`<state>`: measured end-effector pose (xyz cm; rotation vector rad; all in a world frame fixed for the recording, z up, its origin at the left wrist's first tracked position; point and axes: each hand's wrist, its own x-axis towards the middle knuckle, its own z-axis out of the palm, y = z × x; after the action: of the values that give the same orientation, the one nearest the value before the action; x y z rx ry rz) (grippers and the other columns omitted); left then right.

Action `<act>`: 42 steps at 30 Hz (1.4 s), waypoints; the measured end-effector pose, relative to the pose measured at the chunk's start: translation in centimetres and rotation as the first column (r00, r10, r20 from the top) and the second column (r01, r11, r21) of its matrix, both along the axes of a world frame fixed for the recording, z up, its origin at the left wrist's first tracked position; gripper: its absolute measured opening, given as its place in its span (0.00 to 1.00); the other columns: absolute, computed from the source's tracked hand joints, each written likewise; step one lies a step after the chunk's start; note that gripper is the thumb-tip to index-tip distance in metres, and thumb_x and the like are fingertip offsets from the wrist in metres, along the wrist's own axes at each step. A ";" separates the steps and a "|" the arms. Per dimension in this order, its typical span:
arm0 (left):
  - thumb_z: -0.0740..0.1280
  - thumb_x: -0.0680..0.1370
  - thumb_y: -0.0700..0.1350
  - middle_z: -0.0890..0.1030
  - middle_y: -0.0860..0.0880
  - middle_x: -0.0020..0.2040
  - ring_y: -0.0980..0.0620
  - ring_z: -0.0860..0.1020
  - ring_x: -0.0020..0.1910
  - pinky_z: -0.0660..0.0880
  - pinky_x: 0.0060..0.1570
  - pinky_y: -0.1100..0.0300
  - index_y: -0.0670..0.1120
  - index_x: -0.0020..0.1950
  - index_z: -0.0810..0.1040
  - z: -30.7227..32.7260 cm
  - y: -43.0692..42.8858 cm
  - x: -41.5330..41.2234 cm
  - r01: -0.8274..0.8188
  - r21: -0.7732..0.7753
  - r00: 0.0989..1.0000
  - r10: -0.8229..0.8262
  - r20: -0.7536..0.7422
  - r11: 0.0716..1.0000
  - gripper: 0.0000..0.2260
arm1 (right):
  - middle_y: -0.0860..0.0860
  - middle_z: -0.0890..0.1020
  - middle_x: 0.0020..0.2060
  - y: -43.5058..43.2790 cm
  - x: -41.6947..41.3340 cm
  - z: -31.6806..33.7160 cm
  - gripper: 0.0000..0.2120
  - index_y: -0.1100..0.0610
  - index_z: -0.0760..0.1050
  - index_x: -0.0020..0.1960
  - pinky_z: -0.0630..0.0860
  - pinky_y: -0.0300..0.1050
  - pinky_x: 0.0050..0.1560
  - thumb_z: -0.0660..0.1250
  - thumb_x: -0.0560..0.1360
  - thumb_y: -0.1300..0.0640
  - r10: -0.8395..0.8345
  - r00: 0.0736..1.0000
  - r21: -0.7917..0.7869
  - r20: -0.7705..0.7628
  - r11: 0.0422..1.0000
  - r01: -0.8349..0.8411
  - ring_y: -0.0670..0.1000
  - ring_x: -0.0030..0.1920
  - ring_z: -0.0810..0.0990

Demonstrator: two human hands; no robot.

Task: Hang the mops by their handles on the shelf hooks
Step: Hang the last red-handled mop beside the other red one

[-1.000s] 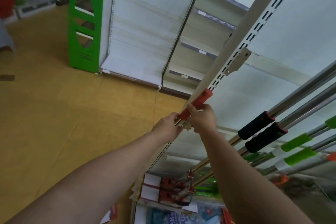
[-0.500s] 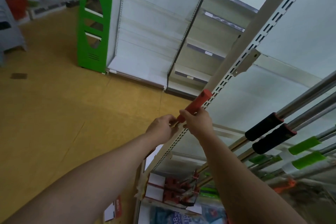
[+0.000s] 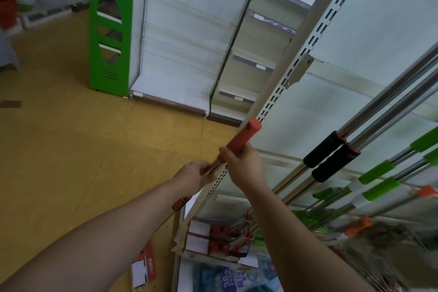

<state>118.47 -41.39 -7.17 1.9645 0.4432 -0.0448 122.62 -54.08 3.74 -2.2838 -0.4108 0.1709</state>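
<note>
The red-gripped mop handle disappears below into the right hand and left hand, so most of its pole is hidden; whether it rests on any hook cannot be told. The hung mop poles at right are cut off by the frame edge. The goods at far left are blurred. Small print on the blue package near the bottom is unreadable.

Soft, even daylight, brightest far above the hands. Shadows are faint. Wide-angle bending curves the shelf upright; the goods far left of the hands are blurred.
</note>
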 end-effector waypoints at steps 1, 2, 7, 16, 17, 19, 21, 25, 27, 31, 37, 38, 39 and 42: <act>0.69 0.79 0.53 0.78 0.55 0.39 0.54 0.76 0.38 0.72 0.38 0.58 0.57 0.50 0.79 0.0 0.0 -0.2 -0.001 -0.009 1.000 0.001 0.002 1.000 0.02 | 0.47 0.87 0.44 -0.1 -0.3 0.0 0.12 0.52 0.79 0.55 0.85 0.54 0.51 0.71 0.78 0.45 0.007 1.000 -0.004 0.008 1.000 -0.007 0.48 0.45 0.86; 0.70 0.78 0.53 0.79 0.54 0.39 0.53 0.77 0.37 0.72 0.38 0.58 0.57 0.47 0.79 0.1 -0.1 -0.5 -0.001 -0.013 1.000 0.001 0.003 1.000 0.02 | 0.47 0.87 0.45 -0.3 -0.5 0.1 0.12 0.52 0.79 0.54 0.85 0.54 0.51 0.70 0.78 0.45 0.015 1.000 -0.005 0.014 1.000 -0.015 0.48 0.45 0.86; 0.72 0.76 0.54 0.86 0.51 0.49 0.48 0.83 0.51 0.79 0.53 0.49 0.58 0.49 0.82 1.2 -0.4 -1.6 0.016 -0.024 1.000 -0.016 0.004 1.000 0.03 | 0.48 0.87 0.45 -1.1 -1.5 0.7 0.11 0.53 0.79 0.54 0.85 0.53 0.50 0.71 0.79 0.47 0.040 0.999 0.011 0.030 0.999 -0.040 0.48 0.45 0.86; 0.73 0.77 0.49 0.80 0.53 0.38 0.53 0.78 0.41 0.74 0.47 0.54 0.51 0.39 0.80 3.7 -1.9 -3.7 0.134 0.100 0.991 -0.132 -0.022 0.986 0.08 | 0.48 0.86 0.44 -4.1 -3.7 1.4 0.11 0.52 0.78 0.53 0.84 0.54 0.50 0.71 0.78 0.45 0.076 0.997 0.086 0.031 0.993 -0.079 0.50 0.45 0.85; 0.73 0.77 0.49 0.78 0.54 0.36 0.54 0.76 0.38 0.72 0.44 0.56 0.51 0.37 0.78 4.1 -2.2 -3.9 0.136 0.119 0.991 -0.133 -0.031 0.984 0.09 | 0.48 0.86 0.44 -4.6 -3.9 1.5 0.12 0.52 0.79 0.53 0.84 0.54 0.50 0.71 0.78 0.44 0.087 0.995 0.085 0.041 0.992 -0.090 0.50 0.45 0.85; 0.73 0.77 0.48 0.76 0.54 0.36 0.54 0.74 0.37 0.70 0.43 0.57 0.52 0.36 0.77 4.7 -3.2 -4.4 0.133 0.147 0.991 -0.128 -0.043 0.980 0.11 | 0.48 0.86 0.44 -5.6 -4.3 2.0 0.13 0.52 0.79 0.53 0.83 0.54 0.50 0.70 0.78 0.43 0.109 0.992 0.081 0.060 0.990 -0.113 0.51 0.45 0.85; 0.73 0.77 0.48 0.76 0.53 0.36 0.53 0.73 0.38 0.70 0.44 0.55 0.53 0.35 0.76 5.6 -4.4 -4.9 0.132 0.165 0.991 -0.128 -0.040 0.977 0.12 | 0.49 0.86 0.43 -6.9 -4.6 2.8 0.13 0.52 0.79 0.53 0.83 0.54 0.50 0.70 0.78 0.43 0.127 0.989 0.099 0.072 0.986 -0.134 0.52 0.45 0.85; 0.74 0.77 0.48 0.83 0.53 0.41 0.52 0.79 0.44 0.74 0.48 0.53 0.54 0.39 0.80 8.0 -7.1 -6.4 0.129 0.214 0.991 -0.119 -0.058 0.968 0.08 | 0.46 0.85 0.38 -9.7 -5.2 4.5 0.11 0.50 0.78 0.48 0.83 0.53 0.48 0.69 0.77 0.42 0.182 0.979 0.140 0.095 0.971 -0.194 0.50 0.42 0.85; 0.74 0.77 0.49 0.83 0.53 0.43 0.53 0.80 0.44 0.74 0.46 0.55 0.54 0.41 0.81 9.6 -8.7 -7.4 0.127 0.233 0.991 -0.115 -0.062 0.964 0.06 | 0.46 0.85 0.37 -11.2 -5.6 5.3 0.12 0.50 0.79 0.48 0.83 0.53 0.47 0.69 0.77 0.42 0.207 0.971 0.160 0.120 0.961 -0.225 0.50 0.41 0.85; 0.74 0.77 0.51 0.83 0.51 0.42 0.53 0.79 0.40 0.73 0.41 0.57 0.52 0.43 0.82 12.6 -12.1 -9.1 0.100 0.302 0.994 -0.083 -0.068 0.948 0.05 | 0.47 0.84 0.36 -14.0 -6.2 7.3 0.14 0.54 0.79 0.47 0.84 0.56 0.46 0.69 0.77 0.42 0.249 0.955 0.190 0.161 0.942 -0.278 0.52 0.40 0.85; 0.74 0.77 0.50 0.82 0.49 0.40 0.53 0.77 0.36 0.72 0.40 0.57 0.46 0.47 0.85 16.1 -17.1 -11.1 0.015 0.383 1.000 -0.019 0.007 0.924 0.08 | 0.51 0.85 0.39 -17.7 -6.5 10.7 0.18 0.54 0.80 0.49 0.84 0.60 0.47 0.69 0.76 0.39 0.278 0.941 0.230 0.192 0.920 -0.319 0.56 0.42 0.86; 0.75 0.76 0.50 0.81 0.51 0.37 0.53 0.76 0.34 0.72 0.39 0.57 0.46 0.44 0.84 16.5 -17.7 -11.5 -0.007 0.387 1.000 -0.006 0.031 0.922 0.08 | 0.52 0.85 0.41 -18.2 -6.6 11.1 0.18 0.54 0.81 0.50 0.84 0.60 0.47 0.69 0.76 0.39 0.284 0.940 0.235 0.186 0.916 -0.324 0.57 0.43 0.86; 0.75 0.76 0.51 0.79 0.52 0.34 0.54 0.75 0.33 0.71 0.38 0.57 0.47 0.42 0.83 16.8 -18.2 -11.8 -0.029 0.392 0.999 0.011 0.050 0.920 0.08 | 0.52 0.85 0.42 -18.7 -6.7 11.6 0.18 0.54 0.81 0.51 0.84 0.61 0.48 0.69 0.76 0.38 0.292 0.939 0.242 0.183 0.912 -0.331 0.58 0.43 0.86; 0.76 0.75 0.51 0.76 0.56 0.29 0.57 0.73 0.29 0.70 0.36 0.58 0.49 0.36 0.80 17.6 -19.7 -13.0 -0.088 0.416 0.994 0.053 0.095 0.905 0.11 | 0.52 0.86 0.42 -20.1 -7.2 12.7 0.19 0.52 0.81 0.53 0.84 0.61 0.49 0.70 0.75 0.37 0.326 0.929 0.274 0.176 0.890 -0.364 0.57 0.43 0.87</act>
<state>105.48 -61.14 10.42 2.3615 0.5008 0.1926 115.44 -74.19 16.48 -1.9089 -0.8535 0.1317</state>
